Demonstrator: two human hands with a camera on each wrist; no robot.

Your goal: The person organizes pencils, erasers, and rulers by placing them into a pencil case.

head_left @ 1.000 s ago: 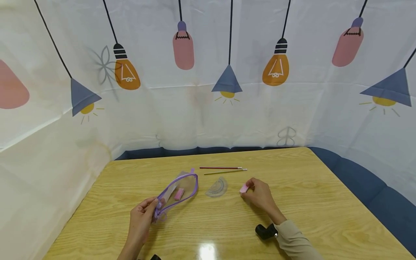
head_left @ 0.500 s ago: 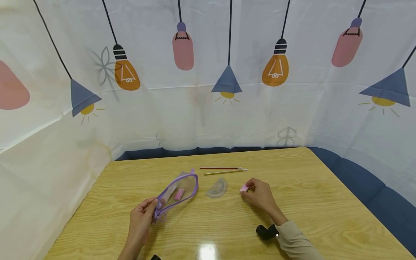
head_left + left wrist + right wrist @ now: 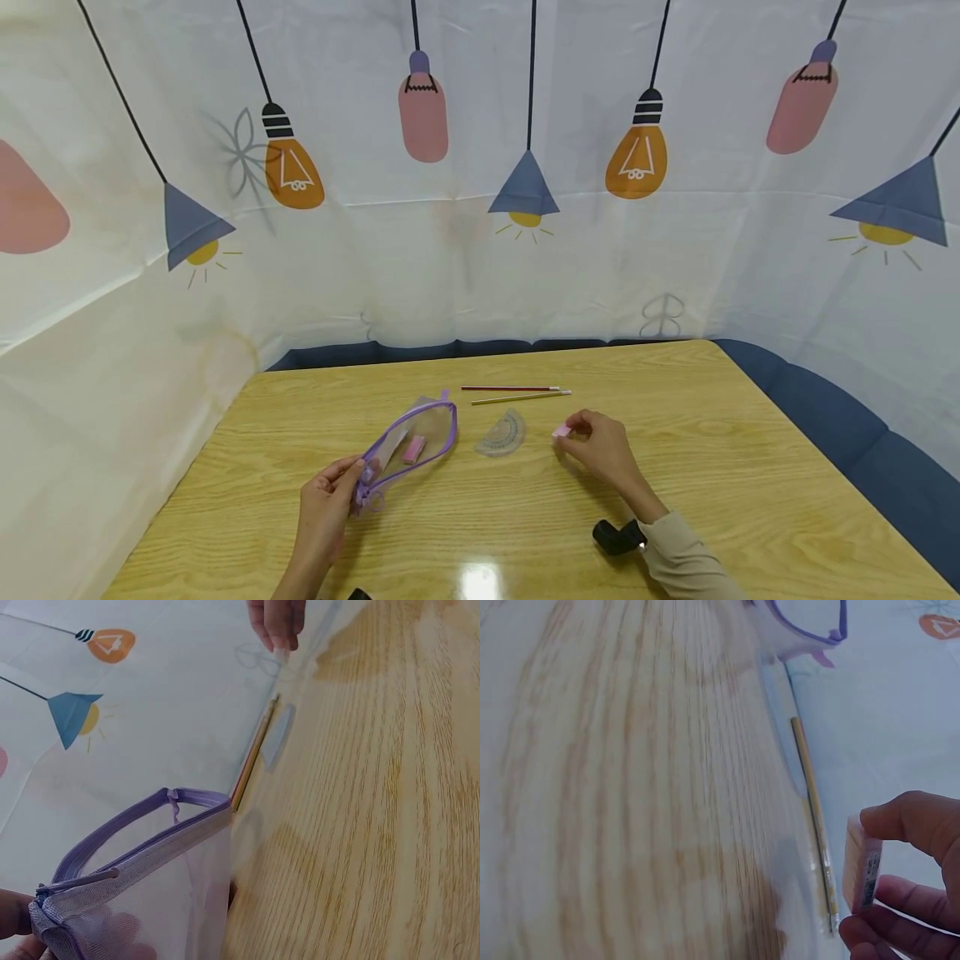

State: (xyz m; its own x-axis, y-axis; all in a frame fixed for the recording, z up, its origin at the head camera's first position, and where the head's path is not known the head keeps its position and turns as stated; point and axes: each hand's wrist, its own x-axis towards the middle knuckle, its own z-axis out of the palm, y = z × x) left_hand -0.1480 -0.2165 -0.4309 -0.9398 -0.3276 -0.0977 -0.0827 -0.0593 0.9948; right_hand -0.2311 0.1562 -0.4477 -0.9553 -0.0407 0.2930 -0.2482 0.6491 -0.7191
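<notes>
My left hand (image 3: 322, 504) grips one end of a see-through mesh pencil pouch (image 3: 454, 425) with a purple zip edge. Its mouth gapes wide in the left wrist view. A pink eraser (image 3: 413, 449) and a whitish strip show within the pouch. Over the table to the right, my right hand (image 3: 603, 450) pinches another pink eraser (image 3: 561, 431) between thumb and fingers. The right wrist view shows that eraser (image 3: 861, 862) on end, with a barcode on its side. Between the hands lies a clear protractor (image 3: 501, 433).
Behind the protractor, a dark red pencil (image 3: 510, 387) and a yellowish pencil (image 3: 521, 397) lie on the wooden table (image 3: 480, 517). A lamp-patterned cloth (image 3: 465, 275) hangs at the back. Dark blue padded seating (image 3: 832, 417) runs along the right edge.
The eraser in my right hand has tilted slightly between the fingertips, and that hand has barely shifted. My left hand and the pouch stay in place.
</notes>
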